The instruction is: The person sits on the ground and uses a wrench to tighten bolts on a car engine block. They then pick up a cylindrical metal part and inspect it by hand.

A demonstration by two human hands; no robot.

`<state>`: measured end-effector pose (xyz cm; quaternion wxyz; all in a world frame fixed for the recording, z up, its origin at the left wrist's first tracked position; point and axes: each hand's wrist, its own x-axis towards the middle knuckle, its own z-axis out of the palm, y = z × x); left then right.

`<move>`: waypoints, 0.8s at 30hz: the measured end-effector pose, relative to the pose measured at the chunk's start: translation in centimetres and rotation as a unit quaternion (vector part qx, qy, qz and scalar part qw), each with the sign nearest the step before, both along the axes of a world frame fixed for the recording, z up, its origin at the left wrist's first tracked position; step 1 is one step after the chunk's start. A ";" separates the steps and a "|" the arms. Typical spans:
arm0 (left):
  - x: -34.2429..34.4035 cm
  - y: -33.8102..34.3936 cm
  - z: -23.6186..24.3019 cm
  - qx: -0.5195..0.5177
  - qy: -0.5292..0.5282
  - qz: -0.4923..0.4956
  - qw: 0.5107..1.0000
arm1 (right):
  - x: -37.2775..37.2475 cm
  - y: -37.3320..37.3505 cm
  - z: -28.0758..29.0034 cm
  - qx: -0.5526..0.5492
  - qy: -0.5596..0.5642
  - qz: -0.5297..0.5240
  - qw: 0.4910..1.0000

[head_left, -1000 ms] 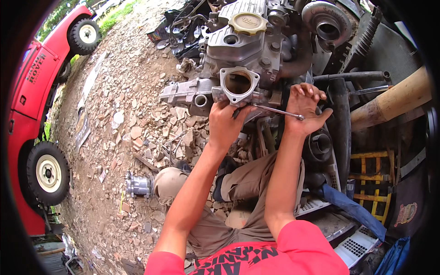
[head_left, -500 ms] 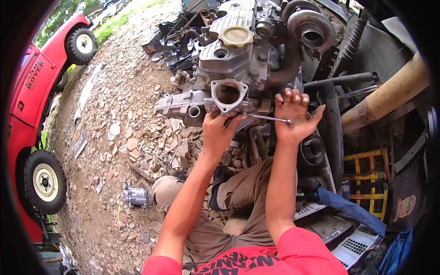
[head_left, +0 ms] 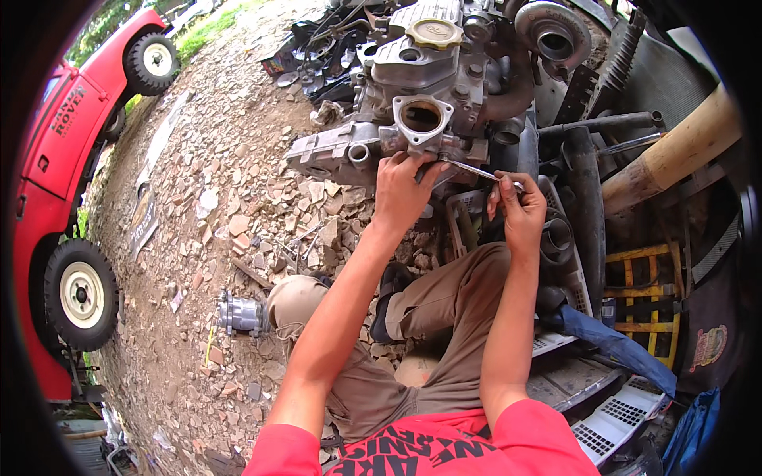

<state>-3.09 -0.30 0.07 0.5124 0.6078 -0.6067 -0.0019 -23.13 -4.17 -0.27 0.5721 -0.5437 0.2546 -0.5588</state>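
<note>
In front of me, a grey metal engine (head_left: 381, 71) carries an upright three-bolt flanged housing (head_left: 423, 119) with a round opening. My left hand (head_left: 403, 186) is closed just below that flange, its thumb reaching to the head of a thin silver wrench (head_left: 476, 170). What lies inside those fingers is hidden. The wrench's head sits at the flange's lower right, and its shaft slants down to the right. My right hand (head_left: 520, 210) pinches the far end between thumb and fingers.
A turbocharger (head_left: 553, 40) is at the upper right. Beside my knee, a silver metal part (head_left: 242, 314) lies on stony ground (head_left: 190, 262). Pipes, a bamboo pole (head_left: 675, 163), a yellow crate (head_left: 643, 293) and white grilles (head_left: 619, 420) crowd the right. A red vehicle (head_left: 59, 174) stands left.
My right hand has gone from open, palm up against the wrench, to pinching its end. The wrench now slants more steeply. My view has shifted slightly; my left hand stays at the flange.
</note>
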 end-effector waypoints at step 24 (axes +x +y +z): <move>20.2 23.3 -0.9 0.477 -0.036 0.112 0.871 | 18.0 11.9 -19.3 0.060 0.398 0.350 0.846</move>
